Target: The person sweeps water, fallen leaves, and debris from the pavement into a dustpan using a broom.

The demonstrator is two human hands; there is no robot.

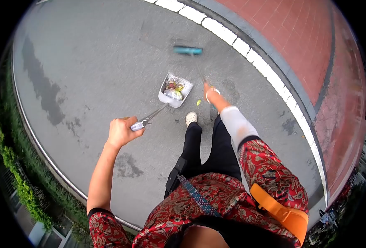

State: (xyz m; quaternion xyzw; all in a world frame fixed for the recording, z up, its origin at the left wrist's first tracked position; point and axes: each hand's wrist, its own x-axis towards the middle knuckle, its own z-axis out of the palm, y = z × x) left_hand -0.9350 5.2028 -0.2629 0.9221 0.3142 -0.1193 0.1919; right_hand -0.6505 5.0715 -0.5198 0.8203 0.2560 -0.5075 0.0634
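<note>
My left hand is wrapped around the grip of a long-handled dustpan, whose grey pan rests on the asphalt ahead of my feet. In the pan lie yellow and brown leaves and a crumpled, shiny clear wrapper or bag. My right hand closes on the thin stick of a broom, and its teal head, blurred by motion, is beyond the dustpan. A small yellow-green leaf is on the ground between the pan and my right hand.
Grey road with dark stains surrounds me. A white painted kerb line curves along the right, with red paving past it. Green hedge borders the lower left. My light clog stands just behind the dustpan.
</note>
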